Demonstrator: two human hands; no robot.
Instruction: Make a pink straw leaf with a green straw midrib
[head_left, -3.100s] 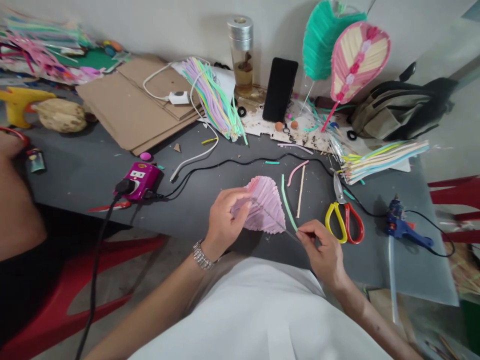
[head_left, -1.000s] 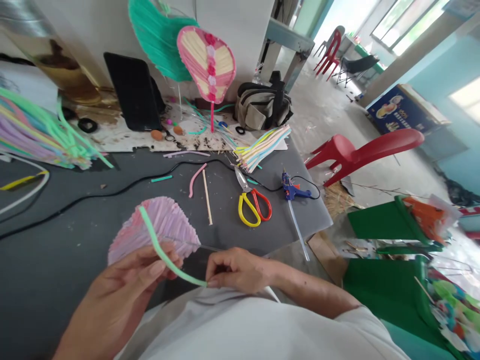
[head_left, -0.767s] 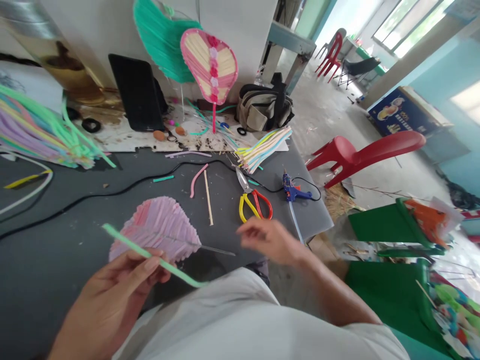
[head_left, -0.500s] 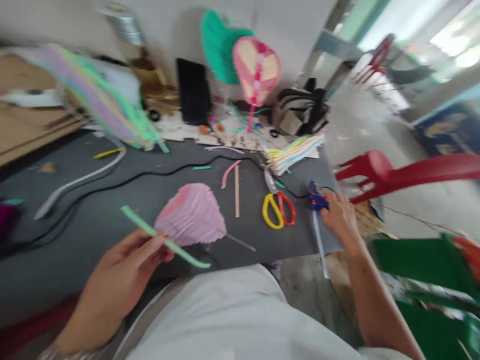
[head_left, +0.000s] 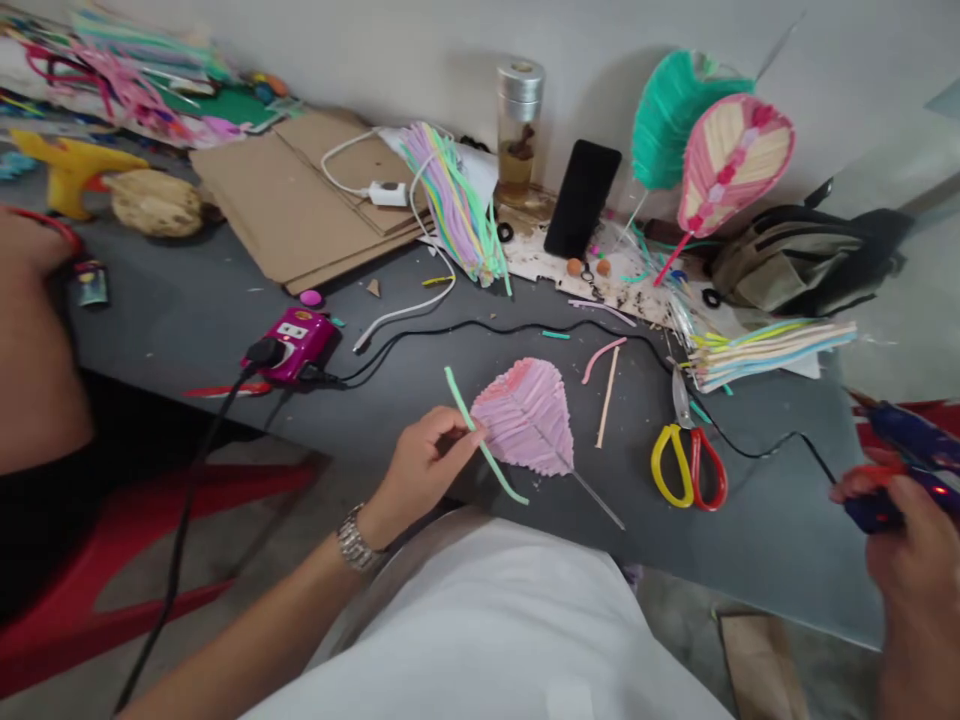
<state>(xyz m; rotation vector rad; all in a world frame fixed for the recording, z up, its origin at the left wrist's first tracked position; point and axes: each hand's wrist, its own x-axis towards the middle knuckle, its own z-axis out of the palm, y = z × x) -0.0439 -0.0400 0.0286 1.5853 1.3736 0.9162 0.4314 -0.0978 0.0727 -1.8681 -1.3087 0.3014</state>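
Left hand [head_left: 435, 455] pinches green strip [head_left: 491, 459] (right, glue gun [head_left: 911, 450])

L hand [head_left: 442, 448] pinching w/ thumb + fingers, R hand [head_left: 904, 510] gripping, arms spread

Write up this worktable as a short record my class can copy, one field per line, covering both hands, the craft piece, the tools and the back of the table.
Left hand: pinching a green strip
Right hand: holding a blue glue gun, red light showing
Craft piece: pink and purple leaf shape, flat on the table
Scissors: lying right of the leaf shape
Back of table: upright phone, lidded bottle
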